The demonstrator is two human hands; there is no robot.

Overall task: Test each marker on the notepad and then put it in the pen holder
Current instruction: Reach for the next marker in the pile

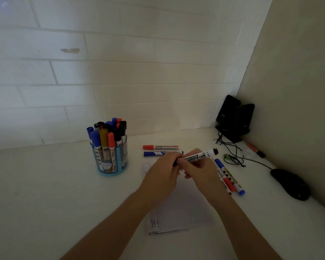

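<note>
Head camera view, looking down at a white surface (45, 184) against a tiled wall.

Both hands are meeting just above a white paper notepad (182, 209). The right hand (199, 171) is curling its fingers round the barrel of a white marker with black ends (197, 156), holding it roughly level. The left hand (161, 171) is pinching the marker's near end, probably the cap; whether it is coming off or going on cannot be told.

A round translucent blue plastic pen holder (111, 166) is standing well to the left, packed with capped markers.

A sharp tug is risking ink on the fingers, or an elbow-jerk into the loose red-capped marker (160, 147) lying just beyond. Forcing another marker into the crowded holder is risking tipping it.
</note>
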